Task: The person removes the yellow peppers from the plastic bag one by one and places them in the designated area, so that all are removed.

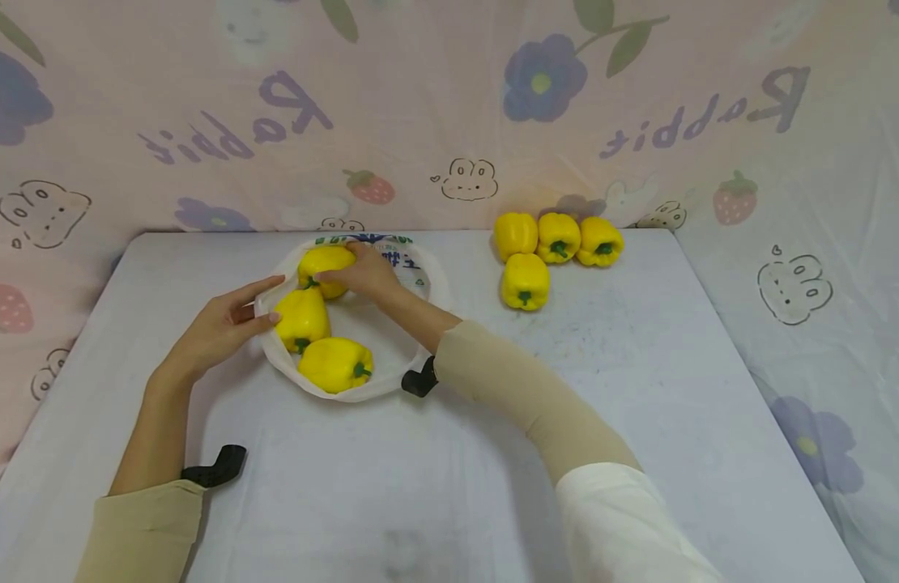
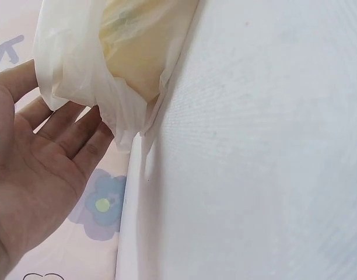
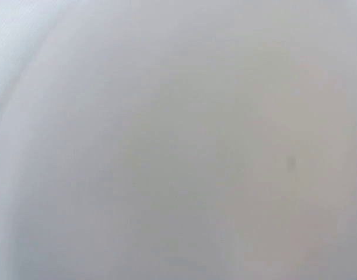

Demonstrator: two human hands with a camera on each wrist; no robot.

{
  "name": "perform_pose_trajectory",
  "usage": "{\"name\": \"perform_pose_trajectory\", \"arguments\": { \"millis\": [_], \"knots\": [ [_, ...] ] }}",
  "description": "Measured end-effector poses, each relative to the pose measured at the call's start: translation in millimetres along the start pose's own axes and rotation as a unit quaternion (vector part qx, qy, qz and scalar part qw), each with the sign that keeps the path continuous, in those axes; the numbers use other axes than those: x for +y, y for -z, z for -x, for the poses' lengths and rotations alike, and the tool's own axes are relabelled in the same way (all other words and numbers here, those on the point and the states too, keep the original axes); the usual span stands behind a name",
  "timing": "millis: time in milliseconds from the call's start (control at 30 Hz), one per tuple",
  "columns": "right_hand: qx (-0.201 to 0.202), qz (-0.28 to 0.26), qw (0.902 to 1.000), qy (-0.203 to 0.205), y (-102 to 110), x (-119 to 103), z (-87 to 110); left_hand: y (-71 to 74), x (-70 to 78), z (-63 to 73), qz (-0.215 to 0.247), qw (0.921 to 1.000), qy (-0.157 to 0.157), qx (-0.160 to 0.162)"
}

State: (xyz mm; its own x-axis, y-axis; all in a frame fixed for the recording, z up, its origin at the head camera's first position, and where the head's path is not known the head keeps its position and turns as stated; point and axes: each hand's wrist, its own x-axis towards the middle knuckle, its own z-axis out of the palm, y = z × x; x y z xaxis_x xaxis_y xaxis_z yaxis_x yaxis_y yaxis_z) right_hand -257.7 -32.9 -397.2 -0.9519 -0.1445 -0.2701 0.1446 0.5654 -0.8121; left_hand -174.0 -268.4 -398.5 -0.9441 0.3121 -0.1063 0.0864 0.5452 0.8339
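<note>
A white plastic bag (image 1: 391,387) lies spread with its round mouth upward, holding yellow bell peppers. My right hand (image 1: 365,271) reaches into it and grips a bell pepper (image 1: 325,261) at the far left of the mouth, thumb near its stem. Beside that one sit a second pepper (image 1: 304,316) and, nearer me, a third (image 1: 335,364). My left hand (image 1: 219,324) holds the bag's left rim, thumb over the edge by the second pepper. In the left wrist view, the translucent bag (image 2: 79,64) hides the left fingertips. The right wrist view is a pale blur.
To the right of the bag, several more yellow bell peppers (image 1: 559,237) stand grouped near the back edge of the white table (image 1: 493,470). A patterned cloth (image 1: 420,97) hangs behind it. A black wrist mount (image 1: 420,378) touches or overlaps the bag's right rim.
</note>
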Motion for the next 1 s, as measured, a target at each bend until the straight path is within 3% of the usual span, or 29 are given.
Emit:
{"name": "perform_pose_trajectory", "arguments": {
  "millis": [500, 1000],
  "knots": [
    [0.016, -0.005, 0.9999, 0.001, 13.9, 9.5, 4.5, -0.7, 3.7, 0.8, -0.003, 0.9999, 0.013, 0.003],
    [-0.020, -0.072, 0.9972, 0.012, 33.6, 17.9, 6.4, -0.1, 2.1, -0.8, -0.001, 0.9999, 0.013, 0.000]
  ]
}}
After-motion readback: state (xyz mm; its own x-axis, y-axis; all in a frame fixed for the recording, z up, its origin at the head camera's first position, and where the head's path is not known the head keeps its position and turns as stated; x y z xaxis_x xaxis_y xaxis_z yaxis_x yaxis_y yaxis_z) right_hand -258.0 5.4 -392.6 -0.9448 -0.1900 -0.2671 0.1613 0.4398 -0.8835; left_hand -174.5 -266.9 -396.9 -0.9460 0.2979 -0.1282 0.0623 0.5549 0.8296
